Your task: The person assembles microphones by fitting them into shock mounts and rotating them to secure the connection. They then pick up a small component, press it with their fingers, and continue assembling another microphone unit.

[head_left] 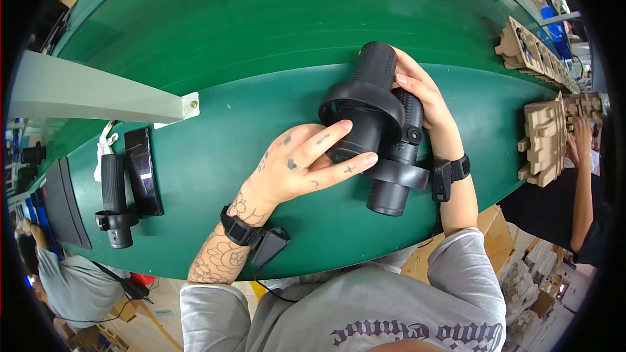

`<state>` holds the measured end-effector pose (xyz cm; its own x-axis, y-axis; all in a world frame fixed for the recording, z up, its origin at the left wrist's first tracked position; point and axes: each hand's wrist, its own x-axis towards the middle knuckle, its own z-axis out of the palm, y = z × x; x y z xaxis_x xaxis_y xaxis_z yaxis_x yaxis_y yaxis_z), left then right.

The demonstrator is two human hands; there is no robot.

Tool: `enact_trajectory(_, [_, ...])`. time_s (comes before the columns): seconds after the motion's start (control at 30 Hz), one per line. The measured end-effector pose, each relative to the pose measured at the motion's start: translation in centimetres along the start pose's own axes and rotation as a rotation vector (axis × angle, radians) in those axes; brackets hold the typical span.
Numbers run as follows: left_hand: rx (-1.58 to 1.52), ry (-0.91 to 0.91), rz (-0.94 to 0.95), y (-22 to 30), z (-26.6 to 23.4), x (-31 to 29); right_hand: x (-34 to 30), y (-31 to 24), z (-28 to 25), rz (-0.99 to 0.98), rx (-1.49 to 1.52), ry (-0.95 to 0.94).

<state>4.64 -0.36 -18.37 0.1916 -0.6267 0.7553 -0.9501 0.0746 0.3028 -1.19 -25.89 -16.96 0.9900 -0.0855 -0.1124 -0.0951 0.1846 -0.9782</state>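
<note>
In front of me, the left hand (290, 163) is closed on the lower end of a black plastic cylinder with textured grip and wide ring collar (368, 91). Just beside it, to the right, is a second, similar black cylinder with narrow ring (399, 151). The right hand (424, 94) is curved against their upper ends; its fingers are partly hidden, so I cannot tell which one it clamps. Both are over the dark green table (195, 176), near its middle. Well apart, at the left, lies a third black ringed handle (114, 186), beside a thin black glossy rectangle (142, 169). Brown moulded trays (544, 140) stand at the right end.
</note>
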Motion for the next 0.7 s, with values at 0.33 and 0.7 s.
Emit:
enact_trajectory(0.33, [-0.017, -0.015, 0.014, 0.7, 0.1, -0.2, 0.0, 0.0, -0.1, 0.003, 0.018, -0.031])
enact_trajectory(0.7, [0.065, 0.117, 0.071, 1.3, 0.7, -0.2, -0.1, -0.2, 0.0, 0.026, 0.048, -0.004])
